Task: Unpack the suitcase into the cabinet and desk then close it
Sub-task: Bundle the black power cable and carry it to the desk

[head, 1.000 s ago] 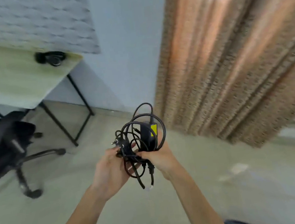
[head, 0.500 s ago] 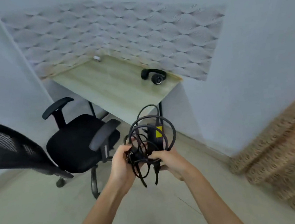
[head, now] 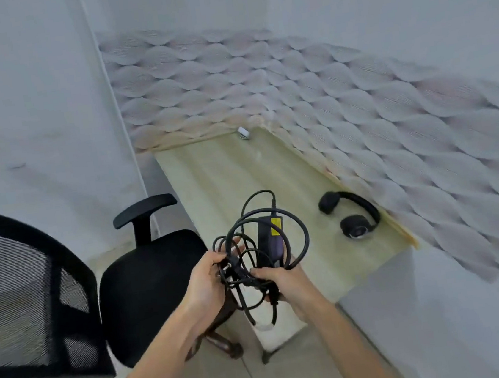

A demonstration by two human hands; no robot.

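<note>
A black laptop charger (head: 269,242) with a yellow label and tangled black cable loops hangs in front of me, over the near edge of the light wooden desk (head: 228,178). My left hand (head: 205,282) grips the plug end and the cable loops. My right hand (head: 287,284) holds the lower cable strands beside it. Black headphones (head: 352,216) lie on the desk at the right, near the wall. The suitcase and the cabinet are out of view.
A black mesh office chair (head: 148,290) stands left of the desk, its backrest close to me at the left edge. A small white object (head: 243,132) sits at the desk's far corner. Patterned wall panels line the desk's back and right side.
The view has swung left from the curtain to the desk, and I have come closer to it. Both hands keep holding the charger bundle, now over the desk's near edge.
</note>
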